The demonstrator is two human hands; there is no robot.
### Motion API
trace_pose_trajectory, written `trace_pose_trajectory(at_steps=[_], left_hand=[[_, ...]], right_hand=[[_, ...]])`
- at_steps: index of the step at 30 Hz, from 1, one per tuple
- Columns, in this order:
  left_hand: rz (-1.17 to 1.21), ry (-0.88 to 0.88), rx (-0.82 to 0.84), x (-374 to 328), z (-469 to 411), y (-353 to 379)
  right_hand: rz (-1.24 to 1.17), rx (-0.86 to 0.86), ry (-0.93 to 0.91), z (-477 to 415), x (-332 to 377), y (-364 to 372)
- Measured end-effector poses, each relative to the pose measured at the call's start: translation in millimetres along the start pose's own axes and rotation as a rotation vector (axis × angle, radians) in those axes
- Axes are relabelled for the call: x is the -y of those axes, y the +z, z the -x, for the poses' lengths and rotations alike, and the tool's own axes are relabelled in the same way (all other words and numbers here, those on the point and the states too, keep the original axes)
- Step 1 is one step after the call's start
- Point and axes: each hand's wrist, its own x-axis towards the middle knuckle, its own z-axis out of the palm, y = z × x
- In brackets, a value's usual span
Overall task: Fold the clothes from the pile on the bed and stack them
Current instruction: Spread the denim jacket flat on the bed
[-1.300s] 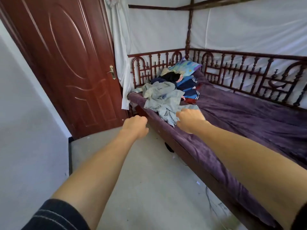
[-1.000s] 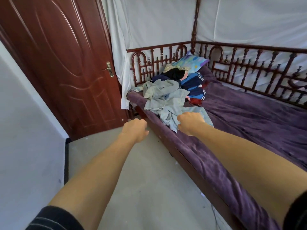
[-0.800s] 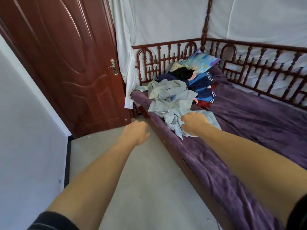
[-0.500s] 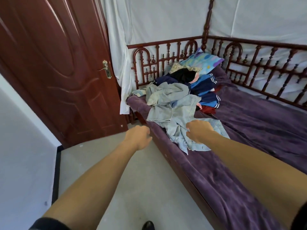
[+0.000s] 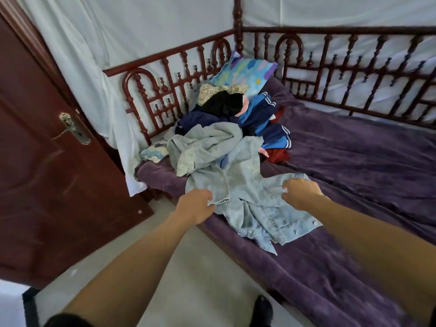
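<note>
A pile of clothes lies at the head end of the bed: black, navy, blue striped and red pieces, with pale denim on top. A light-blue denim jacket spreads from the pile toward me over the purple bed cover. My left hand is at the jacket's left edge, and its curled fingers pinch the hem. Over the jacket's right side is my right hand, fingers loosely curled and spread, with no cloth clearly gripped.
A dark red wooden railing runs round the bed's head and far side, with a colourful pillow in the corner. A brown door stands to the left. Grey floor lies along the bed's near edge, and a dark shoe is below.
I have come closer to the bed. Both hands moved forward from above the floor and bed edge onto the denim jacket, and the left hand took hold of its hem.
</note>
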Motion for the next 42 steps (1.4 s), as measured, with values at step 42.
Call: trace_pose_trajectory(at_steps=[42], left_hand=[[-0.313, 0.791, 0.29, 4.6, -499.3, 198.9]], right_hand=[[-0.614, 0.024, 0.456, -246.3, 57.1, 199.6]])
